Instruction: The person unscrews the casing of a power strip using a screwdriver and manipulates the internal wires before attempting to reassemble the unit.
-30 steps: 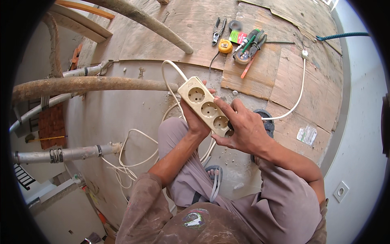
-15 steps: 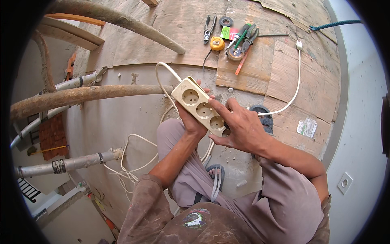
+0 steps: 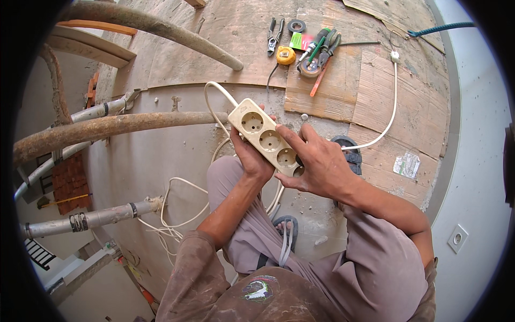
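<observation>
Since the earlier frame, the cream four-socket power strip (image 3: 270, 140) has been tipped slightly in the hands, with less of its upper side edge shown; the layout of tools beyond it is unchanged. The strip is held above the person's lap, socket face up. It is cradled from beneath by the left hand (image 3: 254, 162), clamped round its body, presumably to carry the weight. Its lower-right end is gripped between the parted thumb and fingers of the right hand (image 3: 323, 165), probably for steadiness; the fourth socket is partly covered. A small dark item (image 3: 299, 160) at those fingers cannot be identified. White cable (image 3: 210, 91) is looped from the strip's upper-left end, slack enough for handling. Beyond the strip, on cardboard (image 3: 316, 105), a yellow tape measure (image 3: 286, 55) and dark-handled pliers (image 3: 328, 47) are grouped, likely for easy reach. Right of and below the strip, a wall socket (image 3: 457, 238) is noted.
</observation>
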Available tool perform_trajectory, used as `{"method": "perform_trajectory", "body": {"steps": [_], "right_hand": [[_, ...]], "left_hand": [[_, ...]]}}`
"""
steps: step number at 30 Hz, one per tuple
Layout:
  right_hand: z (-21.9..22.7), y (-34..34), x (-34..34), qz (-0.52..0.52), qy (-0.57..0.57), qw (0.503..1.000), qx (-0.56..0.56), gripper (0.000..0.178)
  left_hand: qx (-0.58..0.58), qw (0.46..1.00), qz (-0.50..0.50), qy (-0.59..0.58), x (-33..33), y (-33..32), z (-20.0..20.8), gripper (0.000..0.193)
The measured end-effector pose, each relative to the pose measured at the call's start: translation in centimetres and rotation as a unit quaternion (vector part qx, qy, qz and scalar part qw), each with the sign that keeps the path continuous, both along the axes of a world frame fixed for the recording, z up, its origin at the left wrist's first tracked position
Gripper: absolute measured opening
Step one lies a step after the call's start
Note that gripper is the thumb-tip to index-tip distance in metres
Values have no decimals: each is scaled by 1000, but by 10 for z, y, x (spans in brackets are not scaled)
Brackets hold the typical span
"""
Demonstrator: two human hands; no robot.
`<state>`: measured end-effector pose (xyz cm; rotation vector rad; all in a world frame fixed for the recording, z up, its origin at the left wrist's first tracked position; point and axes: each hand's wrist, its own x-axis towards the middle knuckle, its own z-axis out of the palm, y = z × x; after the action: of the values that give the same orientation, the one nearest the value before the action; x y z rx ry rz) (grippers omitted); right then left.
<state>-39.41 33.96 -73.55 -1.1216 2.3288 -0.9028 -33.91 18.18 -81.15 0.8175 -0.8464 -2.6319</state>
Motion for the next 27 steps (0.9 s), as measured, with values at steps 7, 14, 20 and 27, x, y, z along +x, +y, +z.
{"method": "perform_trajectory", "body": {"steps": [7, 14, 20, 27], "right_hand": [[-7, 3, -1, -17, -30, 999, -16, 81], [-10, 5, -2, -30, -65, 997, -40, 82], [-13, 3, -2, -37, -75, 996, -36, 84], [-15, 3, -3, -38, -78, 996, -26, 85]], "left_hand": [[10, 1000, -3, 2, -3, 1, 10, 61], [28, 999, 20, -30, -1, 0, 6, 61], [20, 999, 15, -27, -1, -2, 3, 60], [27, 999, 2, -17, 0, 0, 0, 61]]}}
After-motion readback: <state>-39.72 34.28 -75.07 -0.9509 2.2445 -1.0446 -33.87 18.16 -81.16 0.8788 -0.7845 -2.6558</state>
